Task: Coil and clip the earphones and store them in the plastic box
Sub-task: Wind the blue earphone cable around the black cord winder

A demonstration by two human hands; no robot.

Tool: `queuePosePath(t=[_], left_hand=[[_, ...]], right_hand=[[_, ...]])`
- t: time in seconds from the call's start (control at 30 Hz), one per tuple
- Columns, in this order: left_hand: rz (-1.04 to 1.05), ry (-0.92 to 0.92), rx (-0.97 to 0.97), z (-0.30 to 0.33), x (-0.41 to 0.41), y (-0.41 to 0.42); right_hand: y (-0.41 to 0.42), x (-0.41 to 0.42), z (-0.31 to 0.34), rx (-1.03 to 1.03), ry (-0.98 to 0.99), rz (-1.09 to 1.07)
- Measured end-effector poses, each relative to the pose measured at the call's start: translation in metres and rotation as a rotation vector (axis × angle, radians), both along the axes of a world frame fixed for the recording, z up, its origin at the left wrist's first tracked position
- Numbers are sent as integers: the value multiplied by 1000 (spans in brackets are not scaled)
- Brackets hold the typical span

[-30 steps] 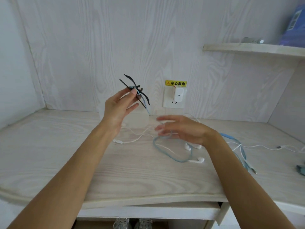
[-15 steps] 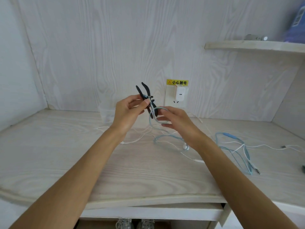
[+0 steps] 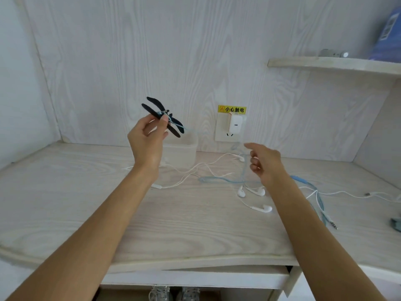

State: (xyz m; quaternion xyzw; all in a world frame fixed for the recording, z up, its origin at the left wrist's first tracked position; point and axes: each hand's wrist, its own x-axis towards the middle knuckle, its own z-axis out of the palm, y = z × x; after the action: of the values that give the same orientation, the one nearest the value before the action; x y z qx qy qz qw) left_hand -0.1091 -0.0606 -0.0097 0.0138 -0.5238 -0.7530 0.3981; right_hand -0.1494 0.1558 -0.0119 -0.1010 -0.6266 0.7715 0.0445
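Note:
My left hand (image 3: 147, 140) is raised above the desk and pinches two crossed black clip strips (image 3: 174, 128) with the light blue earphone cable (image 3: 227, 181) wound at their crossing. From there the cable runs right past my right hand's index fingertip and drops to the desk. My right hand (image 3: 264, 164) hovers with its index finger out and the other fingers loosely curled; no grip on the cable shows. The translucent plastic box (image 3: 184, 153) stands behind my left hand near the wall. White earphones (image 3: 260, 192) lie tangled on the desk.
A white charger (image 3: 235, 123) sits in the wall socket under a yellow warning label. The blue cable's inline remote (image 3: 300, 179) and jack (image 3: 334, 224) lie to the right, beside a white cable (image 3: 368, 194). A shelf (image 3: 336, 64) juts out upper right.
My hands were together at the clip half a second ago. My right hand has since drawn away to the right and down, and my left hand has tilted the clip strips.

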Motion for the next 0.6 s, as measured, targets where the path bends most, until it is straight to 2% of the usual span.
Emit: queuePosePath(t=[0.07,0.13,0.2,0.27,0.3,0.37,0.47,0.53,0.6], left_hand=[[-44,-30,-135,-2,1,4],[-95,-46,-277,-4,1,10],[-149,-51,-414,-6,1,15],[-196,-70,-520,-10,1,19],[-215,-84,-552,-11,1,21],[-236,-96,-550,-11,3,23],[-231,-113,-429,-8,4,21],[-212,-143,-371,-6,5,18],[-194,-197,-360,-4,8,18]], right_hand=[[0,-2,-3,275,124,-217],[-7,9,3,346,387,-328],[-19,20,8,273,615,-191],[-34,26,6,203,693,81],[-41,26,3,188,657,219],[-48,26,-3,213,443,439],[-46,31,-2,422,181,611],[-43,33,0,542,171,624],[-38,32,1,745,337,469]])
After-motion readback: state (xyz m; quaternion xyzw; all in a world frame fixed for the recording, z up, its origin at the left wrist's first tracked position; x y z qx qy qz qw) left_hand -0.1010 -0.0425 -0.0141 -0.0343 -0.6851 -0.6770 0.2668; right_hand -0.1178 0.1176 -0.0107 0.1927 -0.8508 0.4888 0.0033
